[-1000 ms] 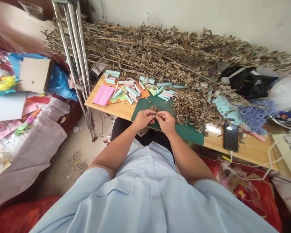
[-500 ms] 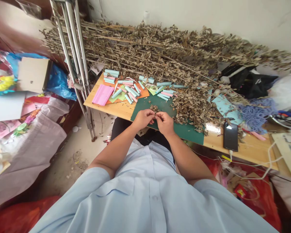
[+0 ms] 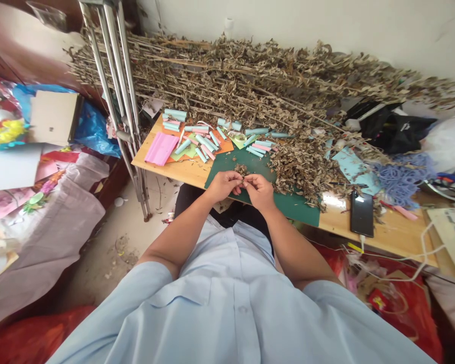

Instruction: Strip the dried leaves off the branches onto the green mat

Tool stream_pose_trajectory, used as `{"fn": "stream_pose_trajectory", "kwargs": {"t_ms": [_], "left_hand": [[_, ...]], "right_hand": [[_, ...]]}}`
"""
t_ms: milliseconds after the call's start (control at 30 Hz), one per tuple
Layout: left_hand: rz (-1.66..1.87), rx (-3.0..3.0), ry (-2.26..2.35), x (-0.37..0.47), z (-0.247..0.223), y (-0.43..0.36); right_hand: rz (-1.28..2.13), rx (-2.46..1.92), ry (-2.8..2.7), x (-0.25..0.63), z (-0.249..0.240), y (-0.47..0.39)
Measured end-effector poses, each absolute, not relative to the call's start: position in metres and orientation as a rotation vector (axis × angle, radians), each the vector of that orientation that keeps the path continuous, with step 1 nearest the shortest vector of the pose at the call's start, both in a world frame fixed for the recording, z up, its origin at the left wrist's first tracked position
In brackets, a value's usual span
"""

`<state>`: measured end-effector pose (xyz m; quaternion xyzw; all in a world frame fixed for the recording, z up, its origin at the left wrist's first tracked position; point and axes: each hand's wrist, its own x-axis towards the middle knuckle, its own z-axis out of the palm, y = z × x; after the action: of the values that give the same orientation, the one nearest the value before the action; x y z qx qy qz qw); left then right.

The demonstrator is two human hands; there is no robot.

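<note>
My left hand [image 3: 223,186] and my right hand [image 3: 261,192] meet at the near edge of a green cutting mat [image 3: 223,166]. Thumbs and fingers of both are pinched together, fingertip to fingertip, around a small brownish bit that looks like dried leaf; the fingers cover most of it. Just beyond the fingertips lies a small heap of crumbled dried leaves [image 3: 241,169]. A larger pile of dried leaves [image 3: 301,169] covers the mat's right part. Behind the mat are several rolled paper tubes [image 3: 207,142], light blue and pink, and folded pink paper [image 3: 161,148].
Long dried leafy stalks [image 3: 212,76] fill the table's back along the wall. Metal crutches [image 3: 117,86] lean at the left end. At right lie a black phone [image 3: 361,213] with a white cable, blue cord [image 3: 400,177] and a black bag [image 3: 402,129].
My right hand has shifted very slightly, with its wrist a little to the right. Both hands stay pinched together in the same place.
</note>
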<state>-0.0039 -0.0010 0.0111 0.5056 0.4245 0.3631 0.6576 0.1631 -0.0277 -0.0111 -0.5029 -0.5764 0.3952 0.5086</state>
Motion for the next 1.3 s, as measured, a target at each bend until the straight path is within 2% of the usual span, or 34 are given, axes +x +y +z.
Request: {"fn": "stream_pose_trajectory", "kwargs": {"t_ms": [700,1300], "left_hand": [[0.913,1.132,0.922,-0.0047,0.0048,-0.0032],[0.805,1.089,0.990,-0.0103,0.0107,0.0008]], "right_hand": [[0.819,-1.288,-1.427,0.1616,-0.0125,-0.0267],[0.644,-1.146,-1.617,0.1593,-0.0131,-0.0250]]}}
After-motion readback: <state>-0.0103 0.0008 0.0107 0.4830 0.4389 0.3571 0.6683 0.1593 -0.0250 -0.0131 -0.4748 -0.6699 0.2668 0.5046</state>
